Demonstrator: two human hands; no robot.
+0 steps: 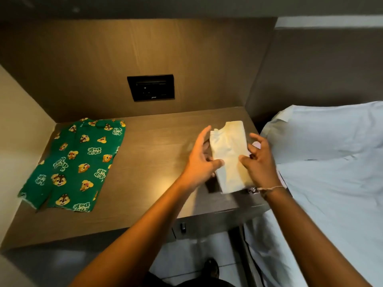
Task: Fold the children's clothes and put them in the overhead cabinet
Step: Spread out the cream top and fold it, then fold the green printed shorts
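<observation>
A small cream-white garment [229, 154], folded into a narrow strip, lies on the right part of the wooden desk [153, 154]. My left hand [200, 160] pinches its left edge with thumb and fingers. My right hand [259, 160] grips its right edge, fingers curled over the cloth. A bit of pink fabric [257, 145] shows under my right hand. A green children's garment [74, 164] printed with cartoon chipmunks lies spread flat on the left part of the desk, away from both hands. The overhead cabinet is out of view.
A black socket panel [150, 87] sits in the wooden back wall. A beige side wall [18, 129] closes the desk on the left. A bed with white sheets and a pillow [323, 133] adjoins the desk's right side. A drawer front [207, 224] is below the desk edge.
</observation>
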